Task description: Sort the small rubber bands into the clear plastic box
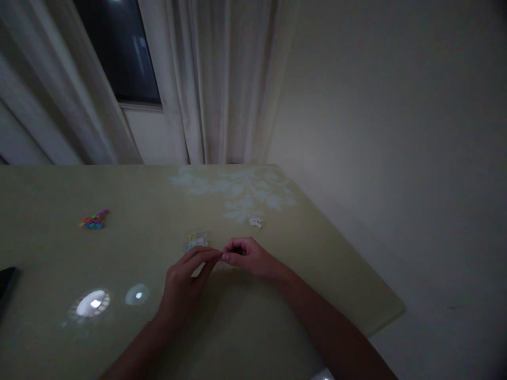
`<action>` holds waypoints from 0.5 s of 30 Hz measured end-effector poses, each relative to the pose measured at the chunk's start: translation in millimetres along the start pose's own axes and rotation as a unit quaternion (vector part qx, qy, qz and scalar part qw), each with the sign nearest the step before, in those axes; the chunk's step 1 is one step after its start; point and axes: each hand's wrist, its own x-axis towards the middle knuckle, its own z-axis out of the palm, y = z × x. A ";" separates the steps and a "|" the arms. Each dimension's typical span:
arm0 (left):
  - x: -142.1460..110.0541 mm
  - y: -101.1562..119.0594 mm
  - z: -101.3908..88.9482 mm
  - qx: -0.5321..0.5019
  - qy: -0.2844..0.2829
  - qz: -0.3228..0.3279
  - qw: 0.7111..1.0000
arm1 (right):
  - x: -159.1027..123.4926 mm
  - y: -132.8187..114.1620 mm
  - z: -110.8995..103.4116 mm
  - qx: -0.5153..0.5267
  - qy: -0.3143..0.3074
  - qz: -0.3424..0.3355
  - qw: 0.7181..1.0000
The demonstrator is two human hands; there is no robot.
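My left hand (186, 277) and my right hand (247, 258) meet fingertip to fingertip above the yellow-green table (119, 338). Both hands are pinched closed around something tiny that I cannot make out in the dim light. Just beyond the fingertips lies a small clear plastic bag (195, 241) with pale bits inside. A small white piece (255, 222) lies farther back, to the right of the bag.
A little heap of bright coloured pieces (94, 220) sits at the left of the table. A dark flat object (6, 279) pokes in at the left edge. Curtains (222, 79) and a dark window (119, 47) stand behind; the table's right edge (356, 258) runs diagonally.
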 end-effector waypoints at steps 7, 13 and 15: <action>6.0 -5.0 -5.4 -0.044 0.031 -0.124 0.991 | 0.4 7.0 3.0 -0.358 0.011 -0.083 0.930; 10.7 -4.3 -8.9 -0.057 0.019 -0.133 0.989 | -5.2 1.6 14.4 -0.518 -0.012 -0.075 0.852; 10.5 -6.0 -9.9 -0.044 0.018 -0.123 0.991 | -5.7 0.3 14.3 -0.522 -0.008 -0.081 0.849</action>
